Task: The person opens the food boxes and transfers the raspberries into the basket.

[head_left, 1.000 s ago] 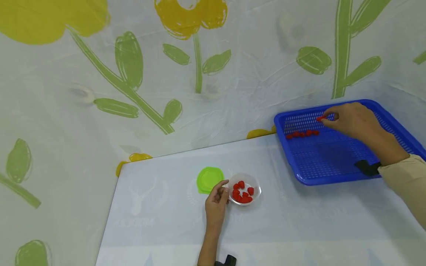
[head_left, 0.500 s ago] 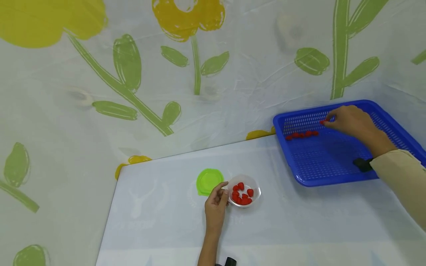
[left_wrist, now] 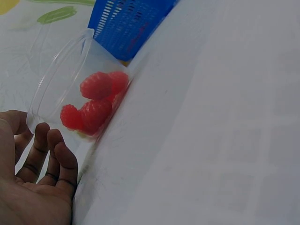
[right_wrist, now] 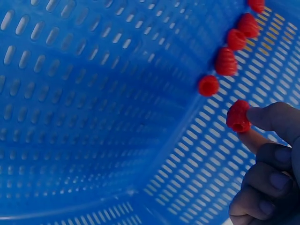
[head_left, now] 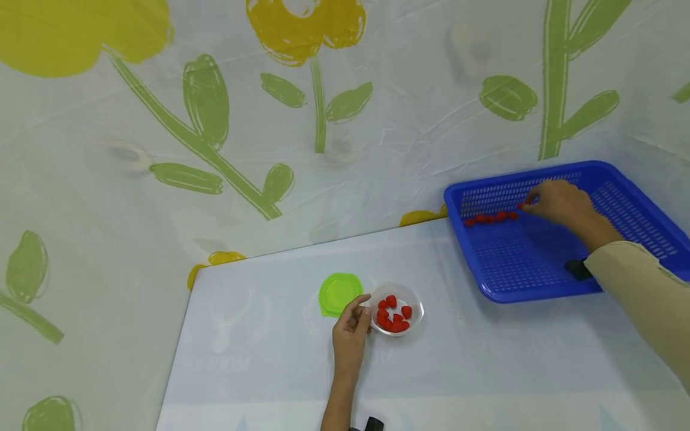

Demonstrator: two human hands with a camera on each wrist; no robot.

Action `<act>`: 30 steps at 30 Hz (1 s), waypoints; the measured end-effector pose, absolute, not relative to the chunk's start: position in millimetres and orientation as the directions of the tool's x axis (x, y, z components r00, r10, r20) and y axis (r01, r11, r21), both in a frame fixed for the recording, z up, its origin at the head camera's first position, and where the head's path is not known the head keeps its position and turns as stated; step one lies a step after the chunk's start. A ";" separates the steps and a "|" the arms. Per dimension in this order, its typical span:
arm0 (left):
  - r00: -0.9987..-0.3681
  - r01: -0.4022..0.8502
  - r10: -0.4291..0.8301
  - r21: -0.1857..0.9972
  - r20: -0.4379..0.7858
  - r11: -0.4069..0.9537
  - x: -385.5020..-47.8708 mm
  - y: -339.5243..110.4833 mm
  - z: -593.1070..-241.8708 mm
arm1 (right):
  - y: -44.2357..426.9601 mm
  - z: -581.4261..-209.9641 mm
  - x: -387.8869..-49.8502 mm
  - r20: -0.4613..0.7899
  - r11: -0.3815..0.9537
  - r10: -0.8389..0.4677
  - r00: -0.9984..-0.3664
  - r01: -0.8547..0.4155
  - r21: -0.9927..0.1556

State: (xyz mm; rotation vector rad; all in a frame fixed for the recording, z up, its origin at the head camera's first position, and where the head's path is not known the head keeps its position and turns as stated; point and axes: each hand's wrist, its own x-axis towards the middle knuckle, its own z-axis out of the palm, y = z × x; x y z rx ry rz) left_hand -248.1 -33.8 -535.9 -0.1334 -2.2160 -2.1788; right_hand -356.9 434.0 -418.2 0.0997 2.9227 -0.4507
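A clear plastic bowl (head_left: 417, 322) with several raspberries (head_left: 396, 326) stands on the table. My left hand (head_left: 350, 335) holds the bowl's left side with curled fingers. In the left wrist view its fingertips are at the bowl's rim and wall. My right hand (head_left: 560, 206) is inside the blue basket (head_left: 517, 269), near its back wall. Between thumb and index finger it pinches a raspberry (right_wrist: 239, 116), close to the basket wall. Several other raspberries (right_wrist: 226, 61) lie in a row along the foot of that wall, just beyond the pinched one.
A green lid (head_left: 339, 293) lies left of the bowl, partly behind the left hand. The white table (head_left: 259, 371) meets a flower-patterned cloth backdrop (head_left: 377, 167) at the back. The blue basket's raised rim surrounds the right hand's area.
My right hand has come down and slightly left with the raspberry, toward the end of the row. My left hand and the bowl have stayed in place.
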 end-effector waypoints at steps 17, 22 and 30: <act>-0.996 0.078 0.044 0.997 0.077 0.021 -247.2 -34.4 -533.8 | 441.4 -436.7 -363.6 -0.192 0.935 0.089 -0.977 0.148 -0.322; -0.995 0.092 0.042 0.995 0.091 0.027 -246.5 -35.2 -533.8 | 441.8 -439.5 -365.3 -0.213 0.930 0.092 -0.973 0.160 -0.332; -0.997 0.063 0.049 0.998 0.063 0.004 -248.2 -34.7 -534.9 | 445.8 -447.2 -368.9 -0.273 0.937 0.068 -0.959 0.156 -0.313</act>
